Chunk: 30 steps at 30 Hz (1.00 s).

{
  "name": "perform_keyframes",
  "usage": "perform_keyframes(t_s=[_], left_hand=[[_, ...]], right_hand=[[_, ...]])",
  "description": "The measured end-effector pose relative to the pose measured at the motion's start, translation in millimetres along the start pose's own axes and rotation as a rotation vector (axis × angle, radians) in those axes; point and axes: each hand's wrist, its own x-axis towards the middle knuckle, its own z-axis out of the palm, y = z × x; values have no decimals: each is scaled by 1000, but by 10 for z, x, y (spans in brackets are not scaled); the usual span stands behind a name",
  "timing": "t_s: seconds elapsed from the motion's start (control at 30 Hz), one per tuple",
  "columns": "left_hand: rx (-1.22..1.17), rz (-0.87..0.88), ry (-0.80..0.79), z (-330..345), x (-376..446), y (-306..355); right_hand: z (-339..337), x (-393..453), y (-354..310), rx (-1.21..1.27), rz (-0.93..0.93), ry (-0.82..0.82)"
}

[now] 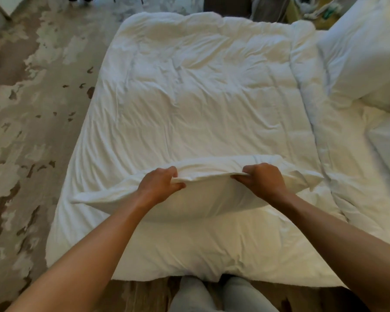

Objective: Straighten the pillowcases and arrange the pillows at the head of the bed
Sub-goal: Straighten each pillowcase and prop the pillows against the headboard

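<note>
Gripping: I have both hands pinched closed on the pillowcase (203, 176) edge.
Left hand (160, 185): fingers curled tight on the fabric.
Right hand (263, 181): same clamp, opposite end.
Pillow (200, 199): lying across the duvet (200, 86), near me.
Other pillows (365, 52): far right.

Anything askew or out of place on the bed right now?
Yes. The pillow gripped by the left hand and right hand sits mid-duvet, not with the other pillows at right. Its case is loose: the left corner trails out flat and empty. The duvet is wrinkled.
</note>
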Motion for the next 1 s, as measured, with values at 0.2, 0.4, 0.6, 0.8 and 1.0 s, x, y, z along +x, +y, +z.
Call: perform_keyframes(t_s=[0.2, 0.4, 0.6, 0.8, 1.0], left_hand=[[32, 209, 15, -193, 168, 886], [53, 378, -65, -35, 304, 2215], [79, 492, -113, 513, 362, 3856], [152, 513, -136, 799, 511, 5191], [253, 546, -85, 717, 687, 6178]], right_hand=[[-569, -655, 508, -7, 197, 84], [-1018, -1585, 1405, 7, 410, 167], [-1140, -2619, 2692, 21, 567, 190], [-1282, -3222, 3826, 125, 604, 262], [-1528, -3526, 4560, 247, 612, 349]])
